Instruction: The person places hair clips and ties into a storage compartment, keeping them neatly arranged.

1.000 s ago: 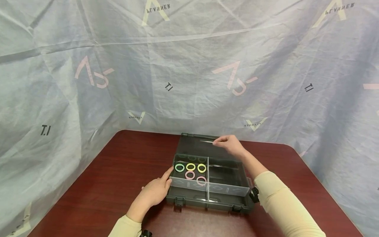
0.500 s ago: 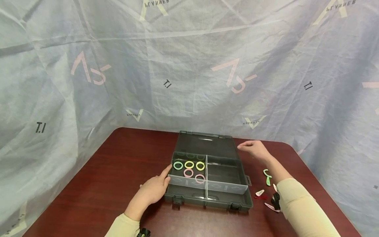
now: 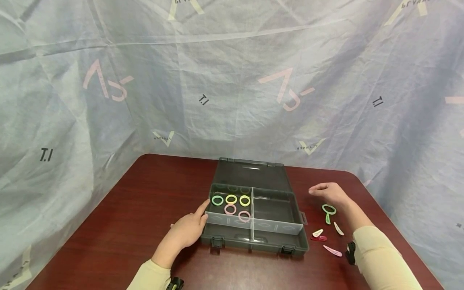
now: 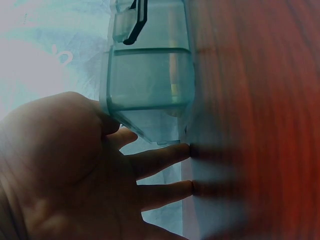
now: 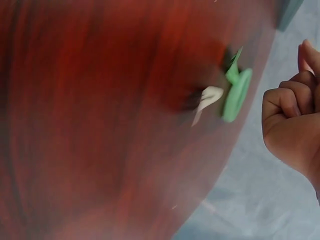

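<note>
The left hand [image 3: 187, 230], fingers spread, rests against the left side of the open plastic organizer box [image 3: 250, 246], whose far-left compartment holds five hair ties [image 3: 230, 214]. The right hand [image 3: 331, 193], narrow with fingers curled, hovers over the desk [image 3: 156, 189] at right, near a green hair tie [image 5: 237, 95] and several snap clips [image 3: 332, 250].

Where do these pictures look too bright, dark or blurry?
Left wrist view: the cloth is partly washed out, the left hand in shadow; right wrist view: the white clip and the table look soft; head view: fairly clear, with a glare streak on the open lid.
</note>
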`<state>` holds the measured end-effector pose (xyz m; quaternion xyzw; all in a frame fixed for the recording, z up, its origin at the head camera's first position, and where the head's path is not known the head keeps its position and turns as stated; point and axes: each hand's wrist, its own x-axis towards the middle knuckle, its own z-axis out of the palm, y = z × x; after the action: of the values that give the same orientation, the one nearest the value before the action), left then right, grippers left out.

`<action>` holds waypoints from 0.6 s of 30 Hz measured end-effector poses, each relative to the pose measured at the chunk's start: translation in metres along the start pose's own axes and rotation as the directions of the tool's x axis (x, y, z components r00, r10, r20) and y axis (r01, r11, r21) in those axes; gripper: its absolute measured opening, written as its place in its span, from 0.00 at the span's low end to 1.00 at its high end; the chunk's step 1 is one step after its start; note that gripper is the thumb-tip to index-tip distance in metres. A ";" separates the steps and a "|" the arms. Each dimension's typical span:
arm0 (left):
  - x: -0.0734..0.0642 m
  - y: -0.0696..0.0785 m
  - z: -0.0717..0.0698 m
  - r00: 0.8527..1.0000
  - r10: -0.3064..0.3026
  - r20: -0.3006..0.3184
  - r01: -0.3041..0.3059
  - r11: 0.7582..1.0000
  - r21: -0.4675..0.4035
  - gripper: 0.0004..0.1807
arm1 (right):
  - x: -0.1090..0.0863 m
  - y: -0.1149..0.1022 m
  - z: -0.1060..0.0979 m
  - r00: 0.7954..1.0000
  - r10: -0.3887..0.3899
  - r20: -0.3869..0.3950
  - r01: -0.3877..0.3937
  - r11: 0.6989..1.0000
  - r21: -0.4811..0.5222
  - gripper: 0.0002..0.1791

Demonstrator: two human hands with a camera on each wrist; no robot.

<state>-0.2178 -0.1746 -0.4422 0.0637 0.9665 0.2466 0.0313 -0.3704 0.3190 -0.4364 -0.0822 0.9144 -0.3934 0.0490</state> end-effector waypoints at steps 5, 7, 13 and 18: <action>-0.001 0.001 -0.001 1.000 -0.001 0.001 0.001 1.000 0.000 0.28 | -0.004 0.022 -0.008 0.999 0.043 0.011 -0.043 0.998 0.053 0.20; -0.001 0.001 -0.002 1.000 -0.003 0.002 0.003 1.000 0.000 0.28 | -0.006 0.031 -0.011 0.998 0.062 0.016 -0.063 0.995 0.078 0.20; -0.001 0.002 -0.003 1.000 0.001 0.003 -0.001 1.000 0.005 0.28 | -0.013 0.051 -0.018 0.993 0.116 0.031 -0.119 0.987 0.107 0.17; -0.002 0.002 -0.004 1.000 -0.002 0.006 0.002 1.000 -0.004 0.28 | -0.019 0.054 -0.022 0.990 0.140 0.026 -0.141 0.986 0.089 0.17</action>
<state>-0.2162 -0.1748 -0.4380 0.0634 0.9660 0.2482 0.0344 -0.3608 0.3752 -0.4604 -0.0191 0.8986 -0.4292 0.0893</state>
